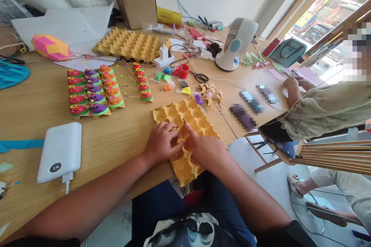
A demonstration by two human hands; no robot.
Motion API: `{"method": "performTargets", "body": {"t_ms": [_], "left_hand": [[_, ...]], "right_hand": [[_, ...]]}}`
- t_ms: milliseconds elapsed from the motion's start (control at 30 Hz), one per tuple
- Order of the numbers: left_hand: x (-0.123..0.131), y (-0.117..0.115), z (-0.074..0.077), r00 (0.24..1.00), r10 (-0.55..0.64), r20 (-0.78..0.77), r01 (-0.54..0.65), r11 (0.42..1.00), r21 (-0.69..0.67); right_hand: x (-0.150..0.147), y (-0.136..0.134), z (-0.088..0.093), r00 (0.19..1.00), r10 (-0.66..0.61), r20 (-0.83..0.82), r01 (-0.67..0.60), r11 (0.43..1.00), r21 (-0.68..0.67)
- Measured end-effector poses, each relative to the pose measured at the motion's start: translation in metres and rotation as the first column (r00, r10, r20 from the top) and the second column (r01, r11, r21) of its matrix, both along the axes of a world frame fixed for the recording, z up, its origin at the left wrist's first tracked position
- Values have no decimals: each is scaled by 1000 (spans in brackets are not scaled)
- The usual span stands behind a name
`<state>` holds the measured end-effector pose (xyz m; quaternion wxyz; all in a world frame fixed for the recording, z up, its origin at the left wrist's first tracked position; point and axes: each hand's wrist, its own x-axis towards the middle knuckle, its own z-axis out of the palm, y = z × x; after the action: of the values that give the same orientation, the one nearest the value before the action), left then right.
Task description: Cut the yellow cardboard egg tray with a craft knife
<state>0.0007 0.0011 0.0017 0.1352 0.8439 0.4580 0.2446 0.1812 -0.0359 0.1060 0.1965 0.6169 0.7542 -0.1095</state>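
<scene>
A yellow cardboard egg tray [176, 114] lies at the near edge of the wooden table [121, 139], partly overhanging it. My left hand [161, 142] rests on the tray's left side with fingers curled onto its cups. Beside it, my right hand [203, 147] presses on the tray's middle, fingers bent, with a thin dark tool tip showing above the index finger. The two hands almost touch.
Painted egg-cup pieces [94, 92] sit in rows to the left, with a second egg tray [127, 44] behind. A white power bank [60, 151] lies near left. Scissors [199, 77], a red cup [183, 71] and a white fan [236, 44] stand beyond. Another person [324, 104] sits at right.
</scene>
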Motion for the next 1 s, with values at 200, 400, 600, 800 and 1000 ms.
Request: {"method": "performTargets", "body": {"t_ms": [200, 400, 600, 800, 1000], "left_hand": [[1, -1, 0, 1000, 4, -2, -4, 1000, 9], [0, 0, 2, 1000, -8, -17, 8, 1000, 12], [-1, 0, 2, 1000, 0, -12, 1, 1000, 20], [-1, 2, 2, 1000, -14, -20, 15, 1000, 25], [-1, 1, 2, 1000, -4, -23, 4, 1000, 19]], "right_hand": [[3, -13, 3, 999, 6, 48, -5, 1000, -22], [-4, 3, -2, 1000, -5, 20, 6, 1000, -21], [-2, -8, 1, 996, 2, 95, 2, 999, -39], [-1, -10, 2, 995, -2, 100, 6, 999, -45], [-4, 0, 1, 997, 8, 77, -6, 1000, -22]]}}
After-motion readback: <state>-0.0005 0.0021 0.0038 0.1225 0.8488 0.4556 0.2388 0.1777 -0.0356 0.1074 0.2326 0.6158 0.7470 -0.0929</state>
